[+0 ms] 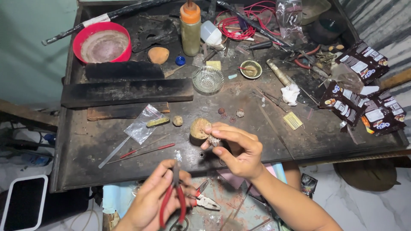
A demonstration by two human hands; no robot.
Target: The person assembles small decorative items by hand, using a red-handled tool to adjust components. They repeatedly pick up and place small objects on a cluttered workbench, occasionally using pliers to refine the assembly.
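Head view: my right hand (233, 145) pinches a small spiky bead (213, 140), light, fragile-looking; left hand (160, 194) grips red-handled pliers (173, 201).

Dark metal workbench (98, 141) held clutter — red bowl (102, 42), glass dish (208, 79), black wood blocks (126, 90), orange-capped bottle (190, 28), snack wrappers (364, 92).

We see a dark, scuffed worktop (98, 141) with a raised rim, lit from above. A pale green wall (30, 51) stands to its left. Below lies a light marbled floor (364, 205), with a corrugated sheet (381, 21) at upper right.
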